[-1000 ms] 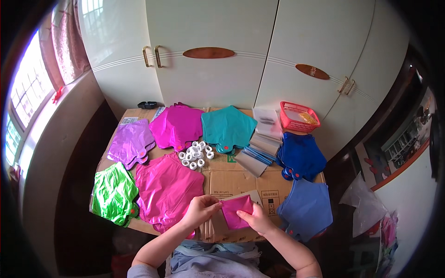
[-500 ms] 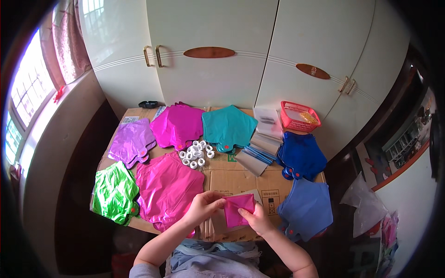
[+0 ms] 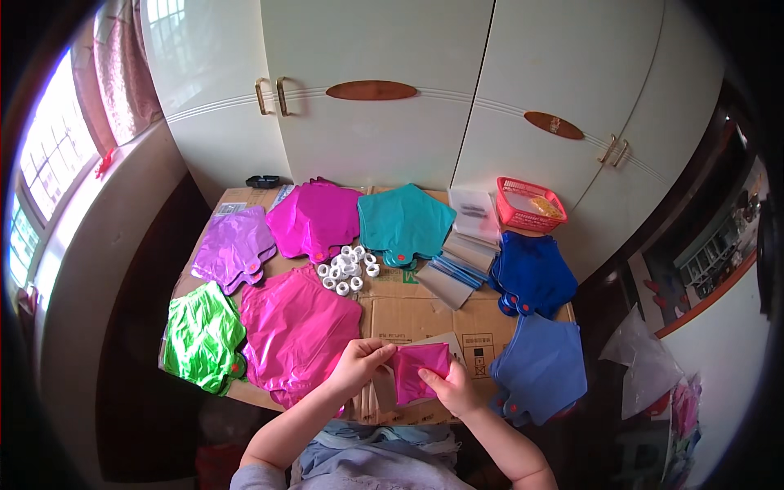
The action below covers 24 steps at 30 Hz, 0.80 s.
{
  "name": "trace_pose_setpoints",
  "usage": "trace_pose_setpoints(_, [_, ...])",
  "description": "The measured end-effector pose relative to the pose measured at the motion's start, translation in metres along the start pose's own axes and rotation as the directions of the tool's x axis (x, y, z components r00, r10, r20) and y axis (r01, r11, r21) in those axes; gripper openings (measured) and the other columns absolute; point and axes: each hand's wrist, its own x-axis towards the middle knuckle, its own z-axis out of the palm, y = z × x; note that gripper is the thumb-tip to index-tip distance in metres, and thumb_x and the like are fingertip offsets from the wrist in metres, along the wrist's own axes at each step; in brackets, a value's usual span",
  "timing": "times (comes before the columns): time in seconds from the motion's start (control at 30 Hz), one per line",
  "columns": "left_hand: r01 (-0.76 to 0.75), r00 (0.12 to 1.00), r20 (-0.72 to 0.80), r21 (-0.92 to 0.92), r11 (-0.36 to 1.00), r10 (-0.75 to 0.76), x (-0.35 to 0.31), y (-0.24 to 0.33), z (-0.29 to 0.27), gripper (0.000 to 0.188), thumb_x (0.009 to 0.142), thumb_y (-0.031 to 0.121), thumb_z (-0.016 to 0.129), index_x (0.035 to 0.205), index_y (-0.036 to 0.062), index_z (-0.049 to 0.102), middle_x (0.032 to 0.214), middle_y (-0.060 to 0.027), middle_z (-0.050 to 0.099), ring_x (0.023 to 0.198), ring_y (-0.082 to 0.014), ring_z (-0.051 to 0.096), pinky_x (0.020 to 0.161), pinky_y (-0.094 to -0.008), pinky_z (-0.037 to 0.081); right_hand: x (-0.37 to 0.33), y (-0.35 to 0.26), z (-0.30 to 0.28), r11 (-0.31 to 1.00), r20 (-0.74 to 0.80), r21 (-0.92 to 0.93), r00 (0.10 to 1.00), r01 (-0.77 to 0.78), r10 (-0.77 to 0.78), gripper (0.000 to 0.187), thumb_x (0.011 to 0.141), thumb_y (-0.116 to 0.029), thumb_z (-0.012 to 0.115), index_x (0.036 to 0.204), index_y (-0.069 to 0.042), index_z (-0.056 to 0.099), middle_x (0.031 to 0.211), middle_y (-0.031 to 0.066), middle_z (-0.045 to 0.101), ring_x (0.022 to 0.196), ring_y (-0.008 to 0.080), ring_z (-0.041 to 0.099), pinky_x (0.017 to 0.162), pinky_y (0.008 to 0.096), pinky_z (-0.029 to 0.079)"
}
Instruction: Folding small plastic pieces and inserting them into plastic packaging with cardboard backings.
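A shiny pink foil balloon [image 3: 418, 388], folded into a small squarish packet, lies over a greyish card [image 3: 452, 346] at the table's near edge. With its thumb and fingertips my left hand [image 3: 363, 364] pinches the packet's upper left edge. My right hand [image 3: 454, 389] grips the right side, thumb pressed on top and its other fingers hidden underneath. Beside my left forearm is a stack of flat pink foil balloons [image 3: 300, 331]. To the right of my right hand rests a stack of flat slate-blue ones [image 3: 541, 367].
More flat balloon stacks are green [image 3: 202, 339], lilac [image 3: 232, 245], magenta [image 3: 315, 216], teal [image 3: 407, 220] and dark blue [image 3: 532, 273]. White rings [image 3: 347, 269] lie mid-table. Nearby are grey cards with folded blue pieces [image 3: 457, 271] and a red basket [image 3: 529, 219]. White cupboards [image 3: 367, 147] stand behind.
Both hands keep their hold on the pink packet, with only a slight shift at its left edge. The whole view has moved a little; the stacks look unchanged.
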Motion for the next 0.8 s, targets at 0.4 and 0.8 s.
trace_pose_setpoints(0.4, [0.029,0.997,0.069,0.148,0.988,-0.04,-0.021,-0.021,0.005,0.015,0.087,0.007,0.065,0.099,-0.0017,0.062,0.088,-0.0021,0.066,0.08,-0.0068,0.061,0.072,-0.0216,0.05,0.007,0.001,0.007,0.989,-0.144,0.126,0.988,0.073,-0.055,0.027,0.09,-0.013,0.061,0.112,0.001,0.055,0.103,0.006,0.062,0.09,0.0116,0.058,0.082,0.027,0.047])
trace_pose_setpoints(0.8, [0.149,0.985,0.046,0.276,0.95,-0.168,-0.032,-0.015,0.012,0.017,0.089,0.014,0.064,0.093,-0.0027,0.063,0.079,-0.0035,0.066,0.071,-0.0074,0.061,0.064,-0.0218,0.05,0.006,0.0,0.008,0.988,-0.192,0.14,0.981,0.061,-0.033,0.028,0.09,-0.012,0.061,0.113,0.001,0.053,0.103,0.005,0.061,0.09,0.0108,0.056,0.082,0.0257,0.046])
